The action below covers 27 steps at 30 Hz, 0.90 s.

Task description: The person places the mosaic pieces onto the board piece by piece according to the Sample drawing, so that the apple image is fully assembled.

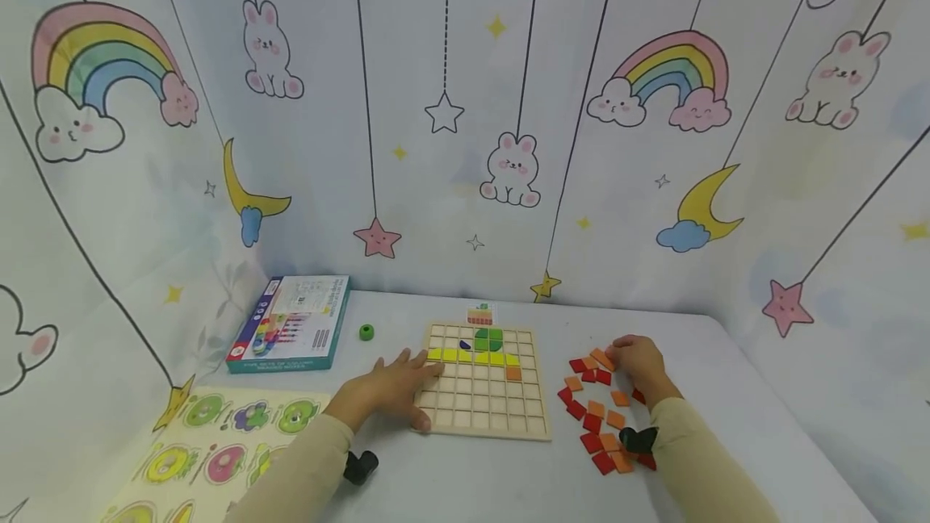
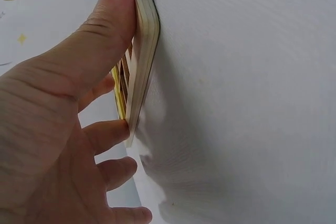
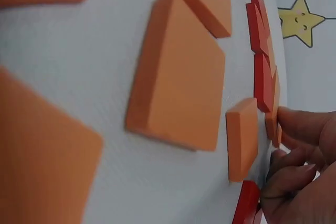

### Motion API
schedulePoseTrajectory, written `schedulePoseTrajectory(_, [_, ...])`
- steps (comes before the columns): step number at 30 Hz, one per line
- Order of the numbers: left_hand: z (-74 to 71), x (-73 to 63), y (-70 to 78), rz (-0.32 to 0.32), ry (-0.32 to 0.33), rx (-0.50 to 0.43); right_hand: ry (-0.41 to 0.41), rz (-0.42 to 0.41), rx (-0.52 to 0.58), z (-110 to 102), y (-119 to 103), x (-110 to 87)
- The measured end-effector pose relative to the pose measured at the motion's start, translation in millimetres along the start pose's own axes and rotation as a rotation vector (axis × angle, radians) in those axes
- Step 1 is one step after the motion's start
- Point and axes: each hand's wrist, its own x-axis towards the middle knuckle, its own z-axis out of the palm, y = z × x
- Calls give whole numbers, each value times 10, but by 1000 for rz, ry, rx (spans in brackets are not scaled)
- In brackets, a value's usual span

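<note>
My left hand (image 1: 392, 386) lies at the left side of a wooden grid board (image 1: 479, 403), fingers spread. In the left wrist view, its thumb (image 2: 94, 38) rests along the board's edge. Yellow tiles (image 1: 468, 357) line one row, with green pieces (image 1: 488, 339) and a small dark blue piece (image 1: 465, 345) above and one orange tile (image 1: 513, 374) below. At the far end of the loose tiles, my right hand (image 1: 641, 360) pinches an orange tile (image 3: 272, 121), its thumb and fingertips at the tile's edge in the right wrist view; the other fingers are curled.
Several loose red tiles (image 1: 592, 424) and orange tiles (image 1: 615, 420) are scattered right of the board. A small picture card (image 1: 479, 315) stands behind it. At the left are a green ring-like piece (image 1: 366, 332), a boxed set (image 1: 294, 321) and a sheet with fruit pictures (image 1: 199, 438).
</note>
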Motion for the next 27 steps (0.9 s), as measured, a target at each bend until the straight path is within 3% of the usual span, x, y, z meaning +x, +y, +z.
schedulePoseTrajectory(4, [1, 2, 8, 1, 10, -1, 58, -9, -89, 6, -72, -41])
schedulePoseTrajectory(6, [8, 6, 1, 4, 13, 0, 87, 8, -66, -2, -93, -56])
schedulePoseTrajectory(9, [15, 5, -15, 10, 15, 7, 123, 52, 90, -10, -111, -57])
schedulePoseTrajectory(13, [14, 1, -51, 2, 19, 16, 111, 109, 432, -20, -160, -76])
schedulePoseTrajectory(20, [-54, 0, -104, -12, 19, 24, -54, 66, 915, -33, -393, -218])
schedulePoseTrajectory(24, [-78, -11, -96, -1, 14, 43, -151, 46, 963, 35, -568, -304])
schedulePoseTrajectory(27, [-76, -24, -88, -3, 13, 51, -174, 58, 956, 125, -649, -313])
